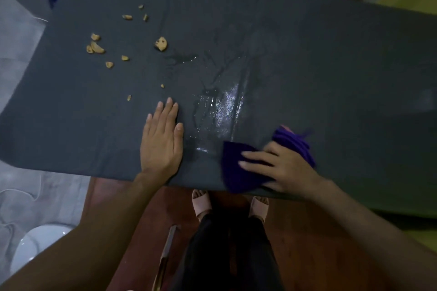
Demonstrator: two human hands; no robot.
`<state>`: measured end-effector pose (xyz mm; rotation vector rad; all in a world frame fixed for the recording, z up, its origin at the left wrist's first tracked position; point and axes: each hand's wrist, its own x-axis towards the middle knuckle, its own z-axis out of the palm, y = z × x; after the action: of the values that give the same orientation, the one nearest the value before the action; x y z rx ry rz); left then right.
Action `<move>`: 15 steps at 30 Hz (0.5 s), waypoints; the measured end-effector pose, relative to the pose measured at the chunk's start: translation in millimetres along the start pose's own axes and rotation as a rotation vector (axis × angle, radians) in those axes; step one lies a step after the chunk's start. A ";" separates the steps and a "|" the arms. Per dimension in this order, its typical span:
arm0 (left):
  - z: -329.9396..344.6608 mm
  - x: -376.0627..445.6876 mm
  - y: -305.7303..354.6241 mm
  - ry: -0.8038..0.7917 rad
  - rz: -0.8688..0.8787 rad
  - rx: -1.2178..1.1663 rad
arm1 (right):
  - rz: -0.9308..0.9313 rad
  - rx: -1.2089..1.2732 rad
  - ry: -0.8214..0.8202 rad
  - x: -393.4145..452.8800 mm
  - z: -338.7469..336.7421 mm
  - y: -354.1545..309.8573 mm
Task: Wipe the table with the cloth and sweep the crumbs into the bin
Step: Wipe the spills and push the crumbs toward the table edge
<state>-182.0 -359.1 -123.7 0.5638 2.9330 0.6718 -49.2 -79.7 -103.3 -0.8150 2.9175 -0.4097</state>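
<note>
- Dark grey cloth covers the surface, which fills most of my view; its near edge runs just in front of my feet, and its left edge drops to pale floor.
- My left hand lies flat, fingers straight, palm down near the near edge, holding nothing.
- My right hand has its grip curled over the purple cloth, pressing it right at the near edge, with a corner hanging just over.
- A wet patch shines between my hands and beyond them.
- Crumbs lie scattered on the far left, well apart from the cloth, some near the left edge.
- Bare surface stretches to the right and far side.
- A white bin sits on the floor at lower left, below the surface's near left corner.
</note>
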 end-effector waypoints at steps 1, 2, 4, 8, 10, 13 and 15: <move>-0.1 0.5 0.2 -0.009 0.009 0.002 | 0.072 -0.043 0.054 -19.9 -4.8 12.3; -0.8 0.7 -0.5 -0.018 0.016 0.004 | 0.223 -0.075 0.122 -35.8 -11.5 26.8; -4.3 -0.5 -5.2 -0.010 0.017 0.040 | 0.684 -0.094 0.296 -48.4 -25.2 58.1; -11.7 -6.1 -23.7 0.037 -0.043 0.122 | 1.617 -0.061 0.548 18.1 -42.3 107.8; -10.1 -6.8 -28.4 0.020 -0.054 0.105 | 1.671 -0.066 0.530 65.5 -47.2 119.1; -8.1 -6.2 -28.4 0.027 -0.052 0.098 | 1.378 -0.068 0.405 121.6 -41.6 109.2; -9.1 -6.6 -28.3 0.027 -0.051 0.097 | 1.052 -0.034 0.360 151.8 -33.6 81.7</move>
<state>-186.8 -388.9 -127.9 0.4897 3.0068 0.5383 -224.6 -83.6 -95.2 0.8915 3.1207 -0.4014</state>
